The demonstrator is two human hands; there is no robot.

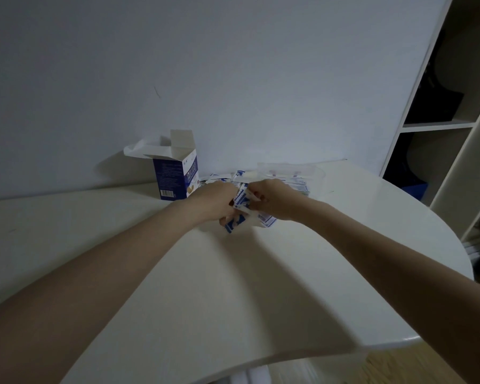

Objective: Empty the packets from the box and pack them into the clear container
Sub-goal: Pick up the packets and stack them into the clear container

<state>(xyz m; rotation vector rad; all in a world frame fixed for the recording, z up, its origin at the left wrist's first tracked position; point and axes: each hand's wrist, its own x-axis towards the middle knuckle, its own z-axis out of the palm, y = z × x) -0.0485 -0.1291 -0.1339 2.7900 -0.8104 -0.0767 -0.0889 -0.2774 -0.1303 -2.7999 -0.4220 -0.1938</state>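
Both hands (240,202) pinch packets (243,205), long axis slanting up-right.

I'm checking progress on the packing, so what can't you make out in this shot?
- Head view: the count of packets, bunched between the left hand and right hand.
- Inside the open box: its walls hide it.
- Clear container contents: right hand covers them.
- Box print: too small.

The near and left parts of the table (178,286) lie open for reaching. At the far edge the upright box (176,173), loose packets (234,177) and the clear container (297,174) crowd against the wall (205,65), seemingly leaving little room between them.
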